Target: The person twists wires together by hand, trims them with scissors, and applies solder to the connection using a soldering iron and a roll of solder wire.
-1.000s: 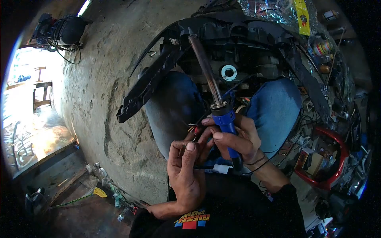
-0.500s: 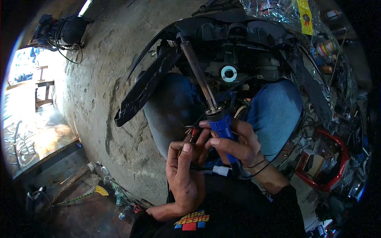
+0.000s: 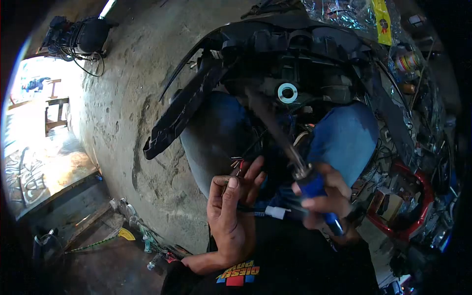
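My left hand [image 3: 227, 214] is closed, pinching thin wires [image 3: 239, 166] between thumb and fingers; red and dark strands stick out above the fingertips. A dark cable with a white plug connector [image 3: 276, 212] runs out to the right below that hand. My right hand [image 3: 332, 199], smeared by motion, is wrapped round the blue handle of a soldering iron [image 3: 311, 186]. Its long metal barrel slants up and left, over the gap between my knees, and the far end is blurred. The iron is apart from the wires.
Across my knees lies a large black plastic motorcycle-type panel [image 3: 295, 42], with a white ring [image 3: 287, 93] near its middle. A red curved frame [image 3: 425, 196] and clutter lie on the right. A dark compressor-like machine [image 3: 91, 37] stands at upper left.
My right hand has moved right with the soldering iron, away from my left hand. The left hand keeps its pinch on the wires in nearly the same place.
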`<state>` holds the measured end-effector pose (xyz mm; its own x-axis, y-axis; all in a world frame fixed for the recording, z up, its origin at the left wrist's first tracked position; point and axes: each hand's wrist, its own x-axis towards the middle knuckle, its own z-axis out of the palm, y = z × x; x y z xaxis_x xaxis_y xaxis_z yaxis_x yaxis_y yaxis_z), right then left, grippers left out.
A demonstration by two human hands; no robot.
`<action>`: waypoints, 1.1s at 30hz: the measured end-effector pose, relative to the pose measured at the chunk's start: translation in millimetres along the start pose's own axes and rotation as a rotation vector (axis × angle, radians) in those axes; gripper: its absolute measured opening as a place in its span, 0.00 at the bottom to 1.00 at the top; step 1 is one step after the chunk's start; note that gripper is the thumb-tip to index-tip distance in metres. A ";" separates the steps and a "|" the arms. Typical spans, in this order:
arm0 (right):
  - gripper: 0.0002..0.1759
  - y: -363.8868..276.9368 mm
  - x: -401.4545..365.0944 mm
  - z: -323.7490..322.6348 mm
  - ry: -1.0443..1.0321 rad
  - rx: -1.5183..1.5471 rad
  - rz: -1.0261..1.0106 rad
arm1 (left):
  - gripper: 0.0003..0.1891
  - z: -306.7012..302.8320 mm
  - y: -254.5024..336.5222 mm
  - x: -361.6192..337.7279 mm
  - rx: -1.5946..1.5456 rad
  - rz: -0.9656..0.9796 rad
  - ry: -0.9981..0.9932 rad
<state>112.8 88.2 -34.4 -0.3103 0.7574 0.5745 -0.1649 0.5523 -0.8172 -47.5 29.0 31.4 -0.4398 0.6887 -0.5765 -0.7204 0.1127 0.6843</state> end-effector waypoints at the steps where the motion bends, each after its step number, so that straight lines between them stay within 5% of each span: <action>1: 0.21 -2.6 -5.8 -9.4 -0.029 0.032 -0.001 | 0.06 0.8 0.2 0.1 0.004 0.001 0.000; 5: 0.21 -13.7 -28.4 -42.4 -0.066 0.325 0.171 | 0.06 1.2 -1.4 0.1 0.026 -0.002 0.020; 11: 0.27 -26.6 -9.8 -45.4 0.084 0.274 0.418 | 0.06 5.6 -2.0 -0.3 0.030 0.006 0.049; 15: 0.26 -14.6 0.1 -67.1 -0.157 0.191 0.279 | 0.06 0.8 -2.9 1.0 0.041 -0.017 0.034; 18: 0.18 -25.7 -13.4 -65.2 0.017 0.292 0.460 | 0.06 -0.9 -1.9 0.1 -0.028 -0.015 0.032; 21: 0.20 -24.0 -14.8 -71.1 -0.029 0.128 0.439 | 0.05 2.1 -0.1 0.8 -0.130 -0.009 -0.011; 33: 0.19 -29.4 -6.5 -57.6 0.088 0.248 0.478 | 0.06 4.9 8.4 -1.3 -0.182 -0.056 -0.034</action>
<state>173.6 87.1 -11.5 -0.3274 0.9360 0.1291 -0.2440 0.0482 -0.9686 -50.3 32.5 40.1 -0.3797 0.7094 -0.5938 -0.8299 0.0224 0.5575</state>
